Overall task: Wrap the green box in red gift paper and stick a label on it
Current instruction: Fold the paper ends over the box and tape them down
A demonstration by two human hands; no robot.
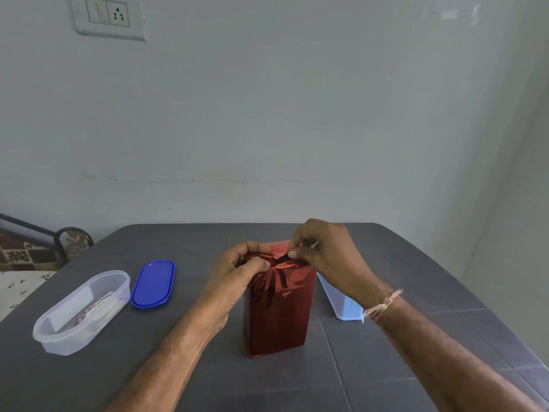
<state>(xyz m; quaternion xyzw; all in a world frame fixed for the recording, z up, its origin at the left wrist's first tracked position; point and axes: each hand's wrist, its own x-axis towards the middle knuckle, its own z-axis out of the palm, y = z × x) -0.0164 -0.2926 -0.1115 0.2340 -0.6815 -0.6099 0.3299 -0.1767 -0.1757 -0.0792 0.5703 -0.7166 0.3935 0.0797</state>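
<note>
The wrapped box (277, 316) stood upright on the surface (178, 367), about midway across and toward its near side. The left grip (237, 275) and right grip (329, 257) pinched the box's top from either side. Left of the box lay a lid (153, 283), and further left, slightly nearer, an open tub (47, 331). A second tub (341, 304) sat just right of the box and behind it, partly hidden by the right wrist. A wall (267, 114) rose beyond the far edge, with a switch plate (108, 16) at its upper left.

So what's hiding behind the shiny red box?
A light blue plastic container sits behind the red-wrapped box, to its right. Only one end shows; the box and the right hand cover the rest.
</note>
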